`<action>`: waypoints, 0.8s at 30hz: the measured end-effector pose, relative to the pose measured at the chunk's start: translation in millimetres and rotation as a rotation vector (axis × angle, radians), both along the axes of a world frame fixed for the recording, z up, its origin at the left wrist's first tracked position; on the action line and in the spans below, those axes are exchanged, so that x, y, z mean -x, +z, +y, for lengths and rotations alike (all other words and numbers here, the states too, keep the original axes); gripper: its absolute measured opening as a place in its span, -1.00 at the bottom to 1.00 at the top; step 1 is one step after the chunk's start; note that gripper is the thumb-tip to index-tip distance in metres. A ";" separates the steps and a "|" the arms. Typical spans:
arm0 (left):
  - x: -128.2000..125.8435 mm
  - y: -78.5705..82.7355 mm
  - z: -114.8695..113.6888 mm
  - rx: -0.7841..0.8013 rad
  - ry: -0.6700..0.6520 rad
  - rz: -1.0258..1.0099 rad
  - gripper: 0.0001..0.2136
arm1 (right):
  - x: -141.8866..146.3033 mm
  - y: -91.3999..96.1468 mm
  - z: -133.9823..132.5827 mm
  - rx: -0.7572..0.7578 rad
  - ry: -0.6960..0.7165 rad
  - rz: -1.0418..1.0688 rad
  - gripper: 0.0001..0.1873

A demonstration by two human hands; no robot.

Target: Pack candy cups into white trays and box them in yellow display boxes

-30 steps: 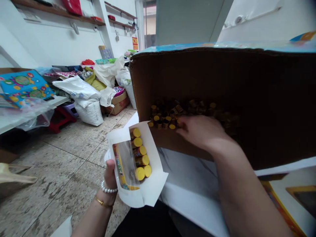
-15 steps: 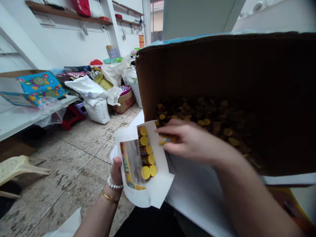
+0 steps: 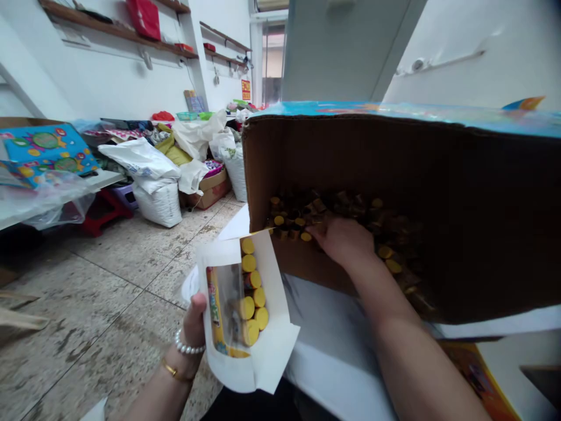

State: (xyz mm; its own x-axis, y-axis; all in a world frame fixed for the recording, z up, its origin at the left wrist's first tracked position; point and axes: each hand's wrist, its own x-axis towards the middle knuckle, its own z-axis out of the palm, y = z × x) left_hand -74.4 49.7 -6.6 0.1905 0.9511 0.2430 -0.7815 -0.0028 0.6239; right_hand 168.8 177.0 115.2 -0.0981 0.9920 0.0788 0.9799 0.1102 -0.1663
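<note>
My left hand [image 3: 193, 323] holds a small white carton [image 3: 267, 345] with a clear window; several yellow-capped tubes [image 3: 253, 297] are stacked inside it. My right hand [image 3: 342, 241] reaches into a big brown cardboard box [image 3: 438, 169] lying on its side on a white table [image 3: 333, 339]. The fingers curl down among a heap of loose yellow-capped tubes [image 3: 385, 234] on the box's bottom. What the fingers hold, if anything, is hidden.
White sacks [image 3: 151, 178] and cardboard boxes [image 3: 210, 186] are piled on the tiled floor at the back left. A table on the left carries a colourful flat box [image 3: 44, 149] and plastic wrap. A red stool [image 3: 105, 210] stands under it. Shelves run along the wall.
Half a second ago my right hand brought a tube to the white carton; it has now gone back into the brown box. The carton holds one more tube.
</note>
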 end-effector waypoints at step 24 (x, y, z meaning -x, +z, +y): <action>-0.3 3.9 -0.7 -0.017 -0.004 0.009 -0.52 | 60.2 -8.6 -55.6 -0.133 0.655 0.643 -0.68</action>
State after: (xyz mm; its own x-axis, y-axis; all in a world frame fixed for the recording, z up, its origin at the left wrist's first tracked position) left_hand -74.1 48.9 -2.7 0.1963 0.9461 0.2575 -0.7762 -0.0105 0.6304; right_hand 108.6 121.5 106.6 -0.5339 0.7329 0.4216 0.4389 0.6664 -0.6027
